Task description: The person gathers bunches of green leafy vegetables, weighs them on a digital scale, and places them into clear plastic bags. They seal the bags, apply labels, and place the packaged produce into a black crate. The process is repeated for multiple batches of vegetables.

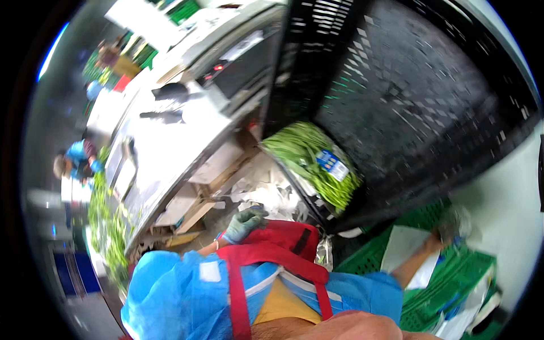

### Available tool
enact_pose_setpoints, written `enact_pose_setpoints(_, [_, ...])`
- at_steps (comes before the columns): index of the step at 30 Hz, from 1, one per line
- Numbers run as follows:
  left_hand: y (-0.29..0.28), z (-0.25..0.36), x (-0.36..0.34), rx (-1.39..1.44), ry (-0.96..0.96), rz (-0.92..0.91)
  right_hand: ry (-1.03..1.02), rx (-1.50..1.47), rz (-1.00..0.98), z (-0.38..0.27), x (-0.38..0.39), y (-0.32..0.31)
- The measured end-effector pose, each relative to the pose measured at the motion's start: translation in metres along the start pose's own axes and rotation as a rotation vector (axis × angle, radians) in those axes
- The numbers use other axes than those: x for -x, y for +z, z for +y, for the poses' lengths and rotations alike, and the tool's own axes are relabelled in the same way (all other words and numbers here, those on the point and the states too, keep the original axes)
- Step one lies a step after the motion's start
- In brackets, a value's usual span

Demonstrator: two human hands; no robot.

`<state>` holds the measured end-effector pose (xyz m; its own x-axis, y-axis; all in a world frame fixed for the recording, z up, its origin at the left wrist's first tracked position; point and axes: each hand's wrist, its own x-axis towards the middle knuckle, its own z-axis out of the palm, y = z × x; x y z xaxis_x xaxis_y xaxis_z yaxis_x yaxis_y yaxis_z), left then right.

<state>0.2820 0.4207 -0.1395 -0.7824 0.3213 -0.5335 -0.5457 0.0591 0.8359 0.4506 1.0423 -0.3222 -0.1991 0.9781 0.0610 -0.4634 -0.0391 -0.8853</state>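
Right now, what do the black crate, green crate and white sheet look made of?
Black crate: likely moulded plastic, dull; slotted rigid walls. Green crate: likely plastic too, fairly matte; small perforations. White sheet: paper or plastic, smooth-looking; flat and thin, but blur leaves it open.

wall (492, 192): pale, right | worktable (177, 136): white-topped, left | light strip (53, 50): bright, upper left

Blk crate (408, 85) & grn crate (460, 286) look plastic, red apron (277, 235) matt cloth, wht tabletop (195, 133) glossy.
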Motion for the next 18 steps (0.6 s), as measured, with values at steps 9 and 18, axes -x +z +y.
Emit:
enact_pose_setpoints(9, [-0.085, -0.007, -0.001, 0.178, 0.117, -0.037, 0.465, -1.321, -0.247, -0.222, 0.160, 0.204])
enact_pose_setpoints(18, [-0.254, 0.056, 0.020, -0.079, 0.461, 0.148, 0.664, -0.922, -1.156, -0.118, 0.347, 0.519])
